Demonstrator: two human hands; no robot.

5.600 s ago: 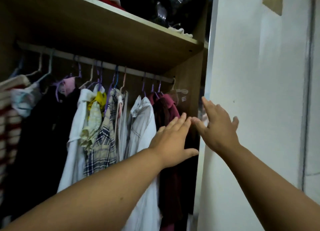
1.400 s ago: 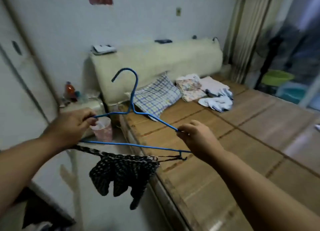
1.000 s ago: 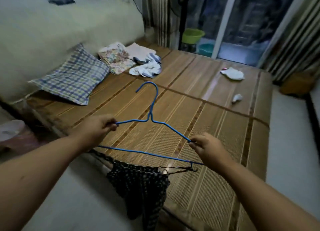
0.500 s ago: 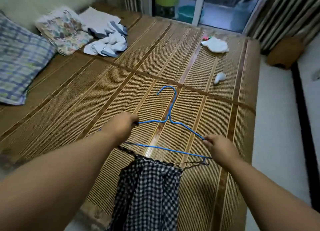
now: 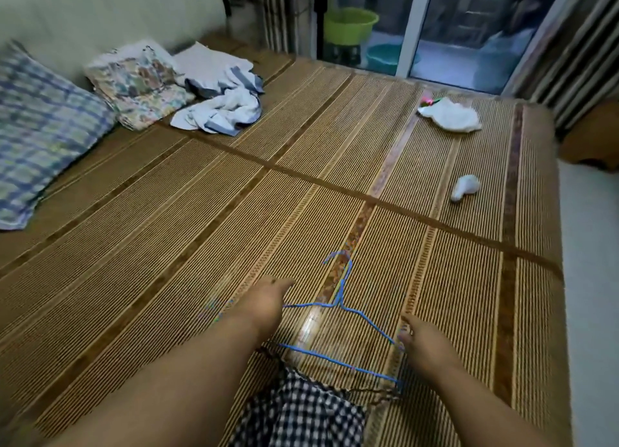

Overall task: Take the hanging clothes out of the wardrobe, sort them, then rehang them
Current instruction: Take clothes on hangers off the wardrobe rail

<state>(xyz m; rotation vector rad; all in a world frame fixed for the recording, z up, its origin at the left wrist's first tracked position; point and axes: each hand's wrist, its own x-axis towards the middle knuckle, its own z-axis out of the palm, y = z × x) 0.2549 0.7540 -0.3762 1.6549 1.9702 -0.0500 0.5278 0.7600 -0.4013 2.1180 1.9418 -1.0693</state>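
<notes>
A blue wire hanger (image 5: 341, 301) lies low over the bamboo mat (image 5: 187, 232), its hook pointing away from me. My left hand (image 5: 266, 304) grips its left shoulder. My right hand (image 5: 427, 346) pinches its right shoulder. A black-and-white checked garment (image 5: 301, 413) hangs by thin straps from the hanger's bottom bar and spreads on the mat's near edge between my forearms. The wardrobe is out of view.
On the mat's far left lie a blue plaid pillow (image 5: 37, 135), a folded floral cloth (image 5: 140, 84) and crumpled white-and-blue clothes (image 5: 224, 108). A white cloth (image 5: 450, 116) and a small white item (image 5: 465, 187) lie far right. Basins (image 5: 350, 22) stand by the glass door.
I went from the wardrobe to the bed carrying the hanger. In the last half second both hands lowered the hanger and garment nearer the mat.
</notes>
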